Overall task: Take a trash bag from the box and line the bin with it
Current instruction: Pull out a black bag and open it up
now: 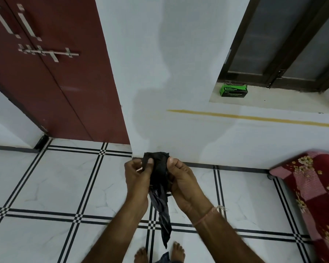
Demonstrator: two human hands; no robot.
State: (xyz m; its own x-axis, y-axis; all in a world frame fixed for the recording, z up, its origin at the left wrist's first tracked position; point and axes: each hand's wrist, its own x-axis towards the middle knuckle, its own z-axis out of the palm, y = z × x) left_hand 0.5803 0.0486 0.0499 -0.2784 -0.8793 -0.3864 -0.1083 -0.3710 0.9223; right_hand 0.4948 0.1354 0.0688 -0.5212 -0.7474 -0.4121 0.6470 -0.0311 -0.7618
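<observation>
Far left, a dark red door (51, 73) with metal handles and a sliding bolt (47, 52) stands shut, and the tiled floor (46, 186) with its black double lines runs across below it.

Now to the middle, where the work is. The left hand (138, 174) has thumb and fingers (150, 161) pinched on the top edge of the black trash bag (158, 179), and the right hand (180, 179) is clenched on the same bunched top just beside it, its thumb pressed onto the plastic. A thread bracelet (205, 217) sits on that wrist. The bag is up in front of the body, held between both hands, not opened out; its folded tail hangs down between the forearms toward the bare feet (159, 253).

It looks feather-light, thin and limp, with no stiffness at all, and the film probably clings to itself. My read: the place to work is that top rim, rubbing the two layers apart between thumb and fingertip to find the mouth. A hard tug could tear it.

Moving right, the green box (234, 90) sits on the window ledge (273, 99), well apart from the hands. Far right, a bed with a red flowered cover (315, 186) juts in. No bin is in view.
</observation>
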